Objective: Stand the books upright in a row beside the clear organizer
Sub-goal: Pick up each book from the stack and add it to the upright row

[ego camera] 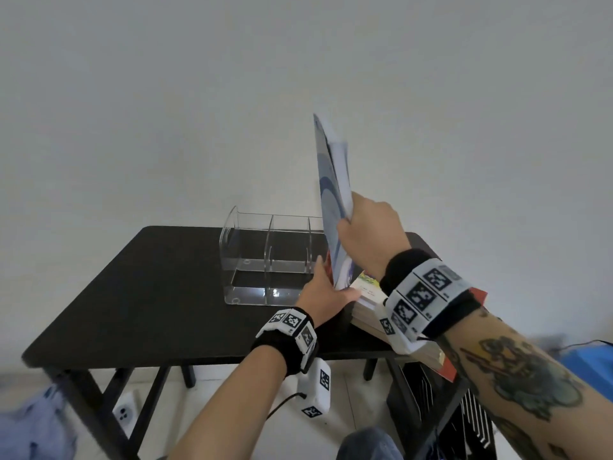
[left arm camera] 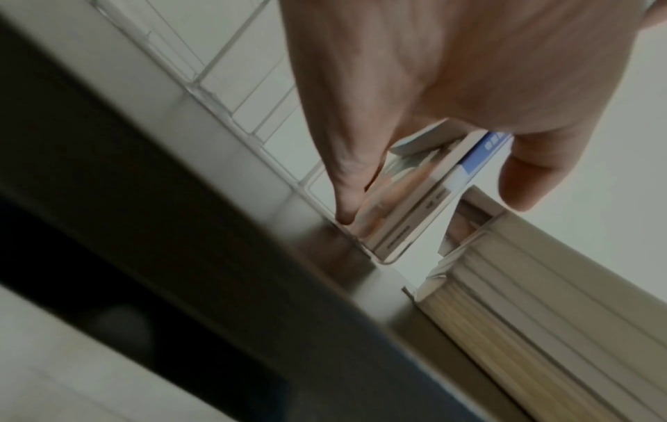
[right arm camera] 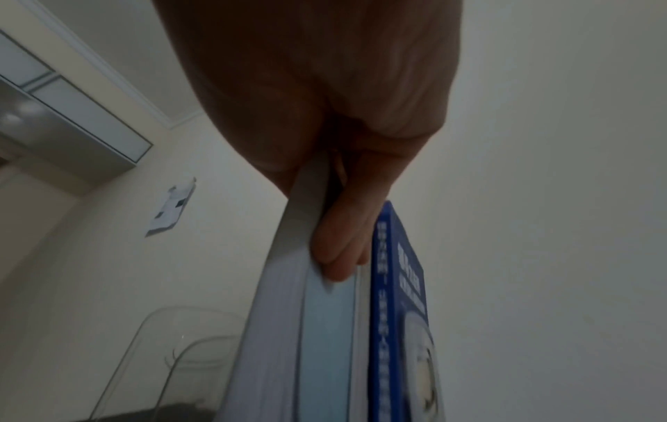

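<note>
A clear organizer (ego camera: 265, 260) with dividers stands at the back of the black table (ego camera: 149, 293). Just right of it, a pale blue-and-white book (ego camera: 333, 194) stands nearly upright, tilted slightly. My right hand (ego camera: 351, 220) grips its near edge high up. In the right wrist view my fingers (right arm camera: 343, 242) lie between the pale book (right arm camera: 325, 342) and a dark blue book (right arm camera: 397, 285). My left hand (ego camera: 331, 287) pinches the upright books' lower end (left arm camera: 415, 214), thumb on one side, fingers on the organizer side. A flat stack of books (ego camera: 368, 302) lies to the right.
The flat stack (left arm camera: 541, 285) reaches to the table's right front corner and overhangs it. A plain wall stands close behind the table. On the floor are a white power strip (ego camera: 124, 413), a bluish cloth (ego camera: 36, 423) and a black striped object (ego camera: 471, 416) under the table.
</note>
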The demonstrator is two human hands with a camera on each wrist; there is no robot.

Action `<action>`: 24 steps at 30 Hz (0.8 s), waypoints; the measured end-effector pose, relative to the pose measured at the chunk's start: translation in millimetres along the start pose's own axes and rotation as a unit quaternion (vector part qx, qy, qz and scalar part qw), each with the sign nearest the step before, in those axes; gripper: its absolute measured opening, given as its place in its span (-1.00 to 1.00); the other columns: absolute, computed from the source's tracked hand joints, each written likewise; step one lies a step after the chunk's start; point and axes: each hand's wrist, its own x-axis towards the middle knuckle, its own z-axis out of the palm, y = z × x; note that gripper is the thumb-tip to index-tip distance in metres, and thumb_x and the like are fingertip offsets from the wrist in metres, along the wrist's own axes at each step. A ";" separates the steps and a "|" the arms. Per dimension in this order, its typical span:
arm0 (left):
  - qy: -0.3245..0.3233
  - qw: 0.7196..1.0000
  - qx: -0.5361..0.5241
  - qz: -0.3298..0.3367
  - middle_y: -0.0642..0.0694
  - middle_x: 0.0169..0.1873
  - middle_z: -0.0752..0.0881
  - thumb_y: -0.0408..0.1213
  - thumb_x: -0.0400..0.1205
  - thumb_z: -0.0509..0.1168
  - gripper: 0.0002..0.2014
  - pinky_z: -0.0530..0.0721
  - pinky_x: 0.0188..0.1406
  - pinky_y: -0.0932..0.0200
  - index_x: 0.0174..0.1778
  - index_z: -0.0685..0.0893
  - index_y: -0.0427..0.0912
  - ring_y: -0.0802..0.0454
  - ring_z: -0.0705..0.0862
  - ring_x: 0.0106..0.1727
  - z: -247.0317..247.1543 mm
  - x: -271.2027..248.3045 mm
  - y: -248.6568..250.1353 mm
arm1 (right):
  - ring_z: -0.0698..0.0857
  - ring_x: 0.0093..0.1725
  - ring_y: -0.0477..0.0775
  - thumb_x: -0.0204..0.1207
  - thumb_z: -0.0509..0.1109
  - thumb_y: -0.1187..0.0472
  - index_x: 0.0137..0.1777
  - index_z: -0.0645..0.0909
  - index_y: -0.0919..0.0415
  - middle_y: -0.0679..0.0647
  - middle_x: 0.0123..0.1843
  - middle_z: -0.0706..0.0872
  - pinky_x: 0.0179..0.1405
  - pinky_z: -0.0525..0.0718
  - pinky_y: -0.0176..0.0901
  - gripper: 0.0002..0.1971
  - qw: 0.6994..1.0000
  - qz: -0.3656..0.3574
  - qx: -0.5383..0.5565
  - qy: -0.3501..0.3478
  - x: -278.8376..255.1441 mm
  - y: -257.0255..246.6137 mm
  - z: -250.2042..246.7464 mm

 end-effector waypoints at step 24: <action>-0.011 0.998 0.038 0.055 -0.13 0.24 0.66 -0.26 0.64 0.32 -0.03 0.68 0.21 -0.04 0.67 -0.34 0.15 -0.05 0.70 0.12 2.5 -7.3 -7.6 | 0.74 -0.04 0.27 0.70 0.19 0.16 0.65 -0.41 -0.24 0.31 0.10 0.73 0.09 0.76 0.14 -0.15 0.995 0.065 0.028 -0.076 -16.3 16.2 54.5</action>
